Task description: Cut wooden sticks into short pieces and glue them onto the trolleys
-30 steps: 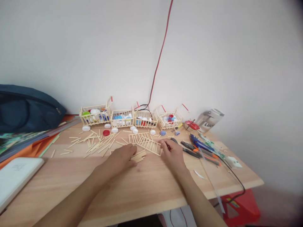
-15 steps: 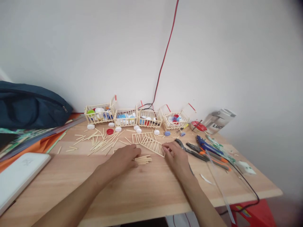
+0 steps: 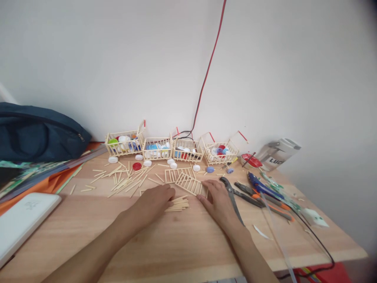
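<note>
Bent and close together on the left hand (image 3: 156, 199), at the left end of a bundle of short sticks (image 3: 179, 203) — cannot tell whether gripping or merely resting. On the right hand (image 3: 217, 199), narrowly parted between thumb and forefinger, at the right end of a slatted frame (image 3: 188, 184); cannot tell whether pinching it. Behind, overlapping, a second frame (image 3: 176, 169). To the left, loose sticks (image 3: 126, 181) scattered over the wooden table (image 3: 176, 251). Just right of the right hand, a dark tool (image 3: 232, 197). Along the wall — four stick-built baskets (image 3: 156, 158) of coloured caps (image 3: 153, 147).
</note>
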`<state>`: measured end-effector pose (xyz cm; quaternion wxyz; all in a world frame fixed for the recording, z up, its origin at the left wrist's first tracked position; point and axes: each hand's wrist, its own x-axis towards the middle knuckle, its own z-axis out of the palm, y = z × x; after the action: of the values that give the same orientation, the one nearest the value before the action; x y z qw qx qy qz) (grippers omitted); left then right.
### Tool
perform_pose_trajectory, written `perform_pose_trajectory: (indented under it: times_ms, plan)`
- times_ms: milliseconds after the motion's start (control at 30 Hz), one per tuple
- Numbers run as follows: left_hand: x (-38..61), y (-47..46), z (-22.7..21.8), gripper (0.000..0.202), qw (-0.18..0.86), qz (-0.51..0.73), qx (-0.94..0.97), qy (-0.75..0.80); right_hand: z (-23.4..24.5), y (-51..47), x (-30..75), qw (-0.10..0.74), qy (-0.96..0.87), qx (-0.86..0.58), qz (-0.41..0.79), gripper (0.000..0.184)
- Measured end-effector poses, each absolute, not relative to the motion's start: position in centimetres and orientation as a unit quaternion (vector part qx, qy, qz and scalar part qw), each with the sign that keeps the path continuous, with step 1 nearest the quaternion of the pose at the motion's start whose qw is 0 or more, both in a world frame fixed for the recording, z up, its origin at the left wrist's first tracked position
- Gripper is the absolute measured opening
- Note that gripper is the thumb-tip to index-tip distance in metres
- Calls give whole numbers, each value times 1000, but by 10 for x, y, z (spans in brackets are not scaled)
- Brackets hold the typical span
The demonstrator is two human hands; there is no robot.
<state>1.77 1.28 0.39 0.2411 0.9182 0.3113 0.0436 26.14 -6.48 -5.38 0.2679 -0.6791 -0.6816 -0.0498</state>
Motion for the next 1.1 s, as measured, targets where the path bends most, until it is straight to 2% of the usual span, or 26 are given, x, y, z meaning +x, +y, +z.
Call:
perform_pose_trajectory:
  times_ms: [600, 933, 1100]
  plan:
    - [21, 14, 1, 16, 233, 66, 915, 322, -51, -64, 264, 262, -701, -663, -18, 47]
    - [21, 17, -4, 16, 244, 79, 905, 340, -50, -64, 264, 272, -697, -664, -6, 40]
    - [21, 18, -6, 17, 251, 111, 898, 344, -42, -66, 256, 320, -696, -642, -21, 38]
